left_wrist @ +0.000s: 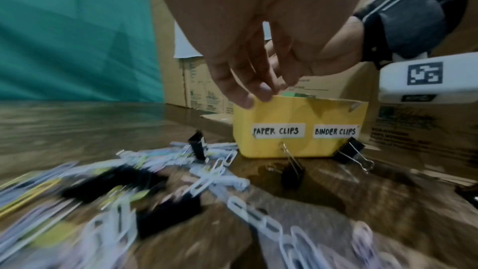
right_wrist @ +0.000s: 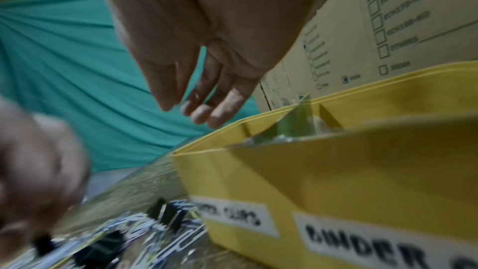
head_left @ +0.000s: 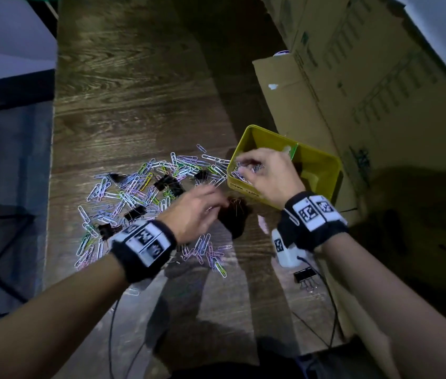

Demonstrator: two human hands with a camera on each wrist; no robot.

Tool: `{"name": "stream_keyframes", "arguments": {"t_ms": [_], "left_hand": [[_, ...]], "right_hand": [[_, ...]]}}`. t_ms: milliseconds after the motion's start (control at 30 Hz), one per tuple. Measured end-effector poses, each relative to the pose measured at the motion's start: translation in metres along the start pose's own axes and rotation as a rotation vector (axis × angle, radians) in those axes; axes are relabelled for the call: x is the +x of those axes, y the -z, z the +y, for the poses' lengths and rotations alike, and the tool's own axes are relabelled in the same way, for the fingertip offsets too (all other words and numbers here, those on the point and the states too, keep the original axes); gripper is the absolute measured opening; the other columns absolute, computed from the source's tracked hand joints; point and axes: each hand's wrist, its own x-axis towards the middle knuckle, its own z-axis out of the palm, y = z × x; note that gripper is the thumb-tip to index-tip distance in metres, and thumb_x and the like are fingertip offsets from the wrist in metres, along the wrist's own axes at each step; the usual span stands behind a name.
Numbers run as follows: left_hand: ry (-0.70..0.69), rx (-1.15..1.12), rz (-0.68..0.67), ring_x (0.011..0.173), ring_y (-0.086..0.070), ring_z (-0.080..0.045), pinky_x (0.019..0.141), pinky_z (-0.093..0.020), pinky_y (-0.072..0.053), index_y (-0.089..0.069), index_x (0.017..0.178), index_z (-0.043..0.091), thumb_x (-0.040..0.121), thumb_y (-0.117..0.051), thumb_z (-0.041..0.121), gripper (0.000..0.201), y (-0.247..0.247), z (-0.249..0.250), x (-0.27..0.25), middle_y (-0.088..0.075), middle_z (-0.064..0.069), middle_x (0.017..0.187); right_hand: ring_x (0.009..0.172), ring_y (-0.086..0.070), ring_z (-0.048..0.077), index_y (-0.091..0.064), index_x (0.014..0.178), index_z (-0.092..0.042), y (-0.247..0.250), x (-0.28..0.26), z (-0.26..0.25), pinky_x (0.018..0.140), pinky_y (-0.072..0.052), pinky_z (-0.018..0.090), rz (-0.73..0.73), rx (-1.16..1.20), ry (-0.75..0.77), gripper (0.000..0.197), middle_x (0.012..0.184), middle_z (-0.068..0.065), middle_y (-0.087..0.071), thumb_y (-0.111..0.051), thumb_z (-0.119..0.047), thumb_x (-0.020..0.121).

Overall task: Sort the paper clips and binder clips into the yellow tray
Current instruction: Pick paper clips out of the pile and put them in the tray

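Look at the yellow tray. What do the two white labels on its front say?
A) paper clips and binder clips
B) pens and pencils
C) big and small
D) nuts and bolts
A: in the left wrist view, the yellow tray has one white label reading PAPER CLIPS and another beside it reading BINDER CLIPS.

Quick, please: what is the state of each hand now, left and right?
Left hand: fingers relaxed above the binder clip, holding nothing visible.
Right hand: open over the yellow tray, fingers straight.
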Motion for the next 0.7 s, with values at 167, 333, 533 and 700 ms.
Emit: {"name": "stream_keyframes", "arguments": {"t_ms": [167,333,533,700], "left_hand": [[0.248,0.007,-0.501,0.072,-0.06,-0.016,0.064,-0.023,-0.045,-0.065,0.085,0.019,0.082,-0.048,0.016,0.018,0.001,-0.003,-0.082,-0.067,-0.001,0.08],[0.44,0.139,-0.992,0.081,-0.062,-0.024,0.059,-0.027,-0.046,-0.064,0.09,0.013,0.075,-0.045,0.013,0.024,-0.001,0.023,-0.12,-0.064,-0.004,0.081],[0.307,-0.036,-0.68,0.088,-0.058,-0.022,0.073,-0.03,-0.046,-0.05,0.071,0.024,0.081,-0.046,0.018,0.012,-0.025,0.034,-0.111,-0.061,-0.006,0.097],[0.39,-0.103,-0.514,0.077,-0.057,-0.014,0.073,-0.03,-0.051,-0.065,0.081,0.02,0.074,-0.049,0.017,0.018,-0.039,0.007,-0.092,-0.062,0.002,0.087]], "right_hand": [[0.075,-0.064,0.006,-0.074,0.092,-0.021,-0.031,-0.062,-0.001,0.073,-0.052,0.018,-0.324,0.08,-0.003,0.014,0.086,-0.006,-0.072,-0.072,-0.03,0.082],[0.077,-0.067,0.01,-0.074,0.084,-0.018,-0.079,-0.112,0.017,0.078,-0.054,0.029,-0.96,-0.153,-0.201,0.024,0.083,-0.003,-0.074,-0.072,-0.041,0.078],[0.079,-0.062,0.013,-0.069,0.095,-0.017,-0.116,-0.132,0.002,0.071,-0.043,0.019,-0.757,-0.127,-0.196,0.024,0.092,0.003,-0.071,-0.073,-0.035,0.079],[0.088,-0.061,0.015,-0.066,0.095,-0.023,-0.121,-0.133,-0.002,0.075,-0.047,0.026,-0.484,-0.202,-0.222,0.026,0.096,-0.003,-0.066,-0.074,-0.038,0.076]]}}
